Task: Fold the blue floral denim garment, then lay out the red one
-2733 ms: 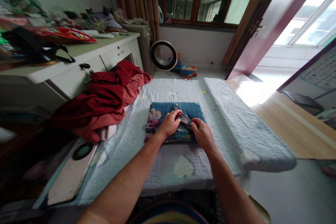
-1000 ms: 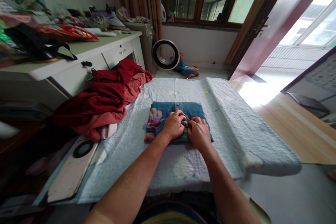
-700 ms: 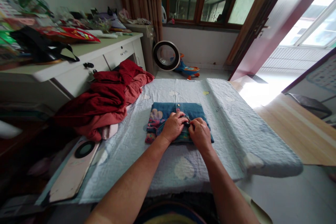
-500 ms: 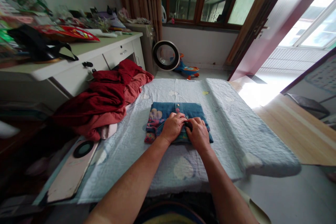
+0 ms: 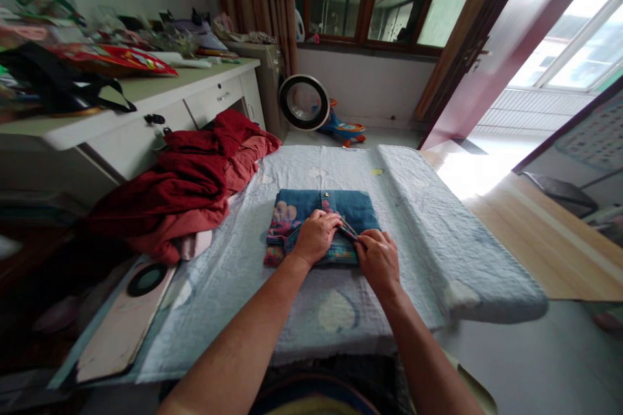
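A folded blue denim garment [image 5: 350, 201] with a flower print lies flat on the quilted light-blue cover [image 5: 335, 318]. A metal button shows at the middle of its far edge. My left hand [image 5: 315, 238] rests on the garment with its fingers closed on a fold near the middle. To its right, my right hand [image 5: 380, 260] pinches the near right part of the same cloth. A narrow dark strip of the cloth stretches taut between the two hands. Exactly how the fingertips grip it is partly hidden.
Left of the garment, a dark red cloth heap [image 5: 195, 175] lies along the table edge. A pale flat board [image 5: 124, 331] with a black ring sits at the near left. A cluttered desk [image 5: 146, 97] stands behind, and a wooden surface [image 5: 525, 233] is at the right.
My right hand has moved right and slightly nearer, away from my left hand, and the dark strip between them is now stretched out. The whole view has shifted slightly.
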A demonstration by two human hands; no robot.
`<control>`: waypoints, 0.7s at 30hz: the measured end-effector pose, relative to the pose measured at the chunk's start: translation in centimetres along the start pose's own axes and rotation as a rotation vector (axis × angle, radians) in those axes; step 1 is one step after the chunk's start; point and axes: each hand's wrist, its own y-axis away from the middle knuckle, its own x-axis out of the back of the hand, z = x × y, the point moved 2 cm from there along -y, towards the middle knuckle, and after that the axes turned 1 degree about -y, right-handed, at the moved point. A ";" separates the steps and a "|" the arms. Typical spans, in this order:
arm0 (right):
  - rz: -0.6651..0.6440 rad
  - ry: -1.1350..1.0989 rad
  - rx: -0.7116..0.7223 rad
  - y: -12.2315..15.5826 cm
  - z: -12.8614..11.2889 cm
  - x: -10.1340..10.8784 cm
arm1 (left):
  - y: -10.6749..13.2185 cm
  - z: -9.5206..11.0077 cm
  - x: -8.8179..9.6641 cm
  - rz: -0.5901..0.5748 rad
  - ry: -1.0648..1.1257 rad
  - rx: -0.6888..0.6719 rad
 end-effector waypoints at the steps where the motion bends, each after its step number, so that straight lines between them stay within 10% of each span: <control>1: 0.006 -0.001 0.004 0.3 0.2 0.2 | 0.0 0.0 0.0 0.000 0.004 0.000; 13: 0.027 -0.212 0.144 2.3 1.2 1.4 | 0.1 0.9 1.1 -0.097 -0.058 0.006; 21: 0.021 -0.363 0.113 -3.1 2.4 3.6 | 0.7 3.2 0.6 -0.074 -0.169 -0.051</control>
